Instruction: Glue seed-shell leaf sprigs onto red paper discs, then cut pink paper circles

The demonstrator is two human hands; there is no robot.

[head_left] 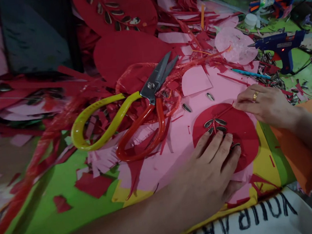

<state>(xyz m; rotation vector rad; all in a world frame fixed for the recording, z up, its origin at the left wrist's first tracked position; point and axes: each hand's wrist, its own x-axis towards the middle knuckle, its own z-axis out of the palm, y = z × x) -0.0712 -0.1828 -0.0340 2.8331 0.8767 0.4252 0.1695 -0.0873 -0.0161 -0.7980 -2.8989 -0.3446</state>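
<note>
A red paper disc (pixel 245 138) lies on pink paper, with dark striped seeds (pixel 220 121) set in leaf-like pairs along a thin red stem. My left hand (pixel 217 166) rests across the disc's lower part, fingers stretched out over the lower seeds and hiding some of them. At the disc's upper right edge, my right hand (pixel 264 104), wearing a ring, has its fingertips pinched at the end of a thin red strip (pixel 226 111). Two loose seeds (pixel 187 107) lie on the pink paper to the upper left.
Large scissors (pixel 150 90) with yellow and orange handles lie left of the disc, blades apart. A blue glue gun (pixel 282 46) with a lit red light stands at the upper right. Behind are another seeded red disc (pixel 135 6), paper scraps and a pale blue stick (pixel 250 73).
</note>
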